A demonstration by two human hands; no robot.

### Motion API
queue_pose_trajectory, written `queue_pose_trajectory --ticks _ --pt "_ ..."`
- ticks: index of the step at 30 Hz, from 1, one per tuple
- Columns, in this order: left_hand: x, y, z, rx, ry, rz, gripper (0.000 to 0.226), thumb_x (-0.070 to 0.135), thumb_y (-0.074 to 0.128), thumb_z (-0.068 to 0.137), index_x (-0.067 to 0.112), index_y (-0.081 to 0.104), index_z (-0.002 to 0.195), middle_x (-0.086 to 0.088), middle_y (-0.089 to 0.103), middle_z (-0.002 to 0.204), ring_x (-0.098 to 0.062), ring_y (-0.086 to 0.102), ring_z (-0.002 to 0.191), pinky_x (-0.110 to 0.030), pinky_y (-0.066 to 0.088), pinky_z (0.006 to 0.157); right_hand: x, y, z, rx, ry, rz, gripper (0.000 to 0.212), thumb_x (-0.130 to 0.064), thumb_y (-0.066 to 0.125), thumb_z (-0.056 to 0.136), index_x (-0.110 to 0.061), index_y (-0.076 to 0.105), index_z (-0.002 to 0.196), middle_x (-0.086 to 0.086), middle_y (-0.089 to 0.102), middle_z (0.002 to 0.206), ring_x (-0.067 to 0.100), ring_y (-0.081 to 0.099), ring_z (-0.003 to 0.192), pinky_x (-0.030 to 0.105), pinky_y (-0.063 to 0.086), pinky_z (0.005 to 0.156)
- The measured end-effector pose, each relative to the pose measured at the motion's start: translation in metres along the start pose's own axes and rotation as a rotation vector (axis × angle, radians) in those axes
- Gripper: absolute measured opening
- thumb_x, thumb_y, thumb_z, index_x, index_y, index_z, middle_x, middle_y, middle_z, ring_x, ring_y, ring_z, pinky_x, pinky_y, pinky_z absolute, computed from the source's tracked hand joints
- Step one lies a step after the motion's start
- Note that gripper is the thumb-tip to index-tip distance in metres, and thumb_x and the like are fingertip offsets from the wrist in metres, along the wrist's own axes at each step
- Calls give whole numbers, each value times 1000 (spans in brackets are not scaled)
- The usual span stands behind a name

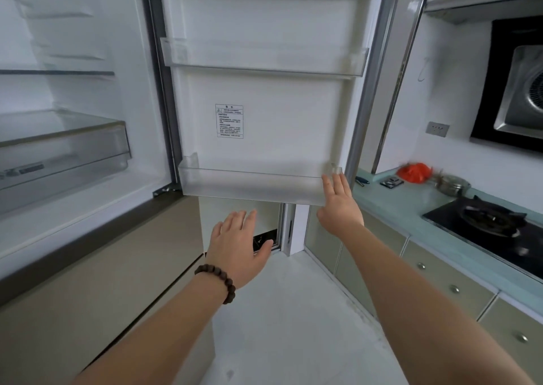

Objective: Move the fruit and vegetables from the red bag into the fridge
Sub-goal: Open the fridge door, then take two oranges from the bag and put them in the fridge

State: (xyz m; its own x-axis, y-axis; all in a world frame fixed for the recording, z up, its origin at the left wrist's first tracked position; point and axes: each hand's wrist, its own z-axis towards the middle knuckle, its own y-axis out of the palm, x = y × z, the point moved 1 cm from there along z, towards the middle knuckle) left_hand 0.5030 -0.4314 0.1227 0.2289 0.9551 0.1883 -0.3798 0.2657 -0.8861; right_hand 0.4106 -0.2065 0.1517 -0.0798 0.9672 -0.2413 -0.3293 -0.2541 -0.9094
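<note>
Two open hands, left [235, 243] and right [340, 205]; two door bins [249, 184] below a partly seen third; one red bag [414, 172], one pot [452, 184], one burner [490, 218] right of the grips.

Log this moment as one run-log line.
fridge door: open | left hand: open, free | right hand: open, at lower door bin | red bag: on counter

White floor [293, 311], pale green cabinets [440, 281] under a teal counter [390, 205], black hob [484, 226], white walls [440, 96].
</note>
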Motion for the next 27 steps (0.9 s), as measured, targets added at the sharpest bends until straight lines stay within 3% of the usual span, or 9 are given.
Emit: queue_pose_trajectory --ticks 6,11,15,20,27 --pt "5 9 27 -16 22 -16 67 54 36 91 16 24 145 -1 34 146 -21 25 138 -38 21 114 9 3 19 -4 10 4 80 -8 43 84 -23 -1 149 -2 -7 159 13 -16 144 33 31 109" --pt "-1 14 41 -43 54 -68 67 53 35 91 14 24 145 -4 34 147 -22 25 139 -42 23 113 9 12 16 4 25 -126 84 -12 42 86 -23 -15 147 1 -20 157 16 -20 143 40 6 119" --pt "0 17 46 -57 92 -125 70 54 35 91 15 22 147 -4 30 150 -22 22 141 -42 21 115 6 11 13 -15 45 -184 88 -13 42 85 -24 -21 146 0 -25 155 16 -21 143 44 1 119" --pt "1 13 54 -23 165 -192 67 52 40 90 15 26 144 -4 34 146 -23 25 139 -42 22 114 -4 0 -12 42 90 -156 82 -22 45 89 -19 -11 148 1 -17 157 18 -17 144 44 -2 119" --pt "37 30 57 -110 312 -284 71 53 38 91 14 19 148 -7 21 156 -23 14 145 -44 16 117 7 -12 -111 240 305 -56 76 -31 50 90 -17 5 150 4 -7 159 20 -13 145 39 -3 119"
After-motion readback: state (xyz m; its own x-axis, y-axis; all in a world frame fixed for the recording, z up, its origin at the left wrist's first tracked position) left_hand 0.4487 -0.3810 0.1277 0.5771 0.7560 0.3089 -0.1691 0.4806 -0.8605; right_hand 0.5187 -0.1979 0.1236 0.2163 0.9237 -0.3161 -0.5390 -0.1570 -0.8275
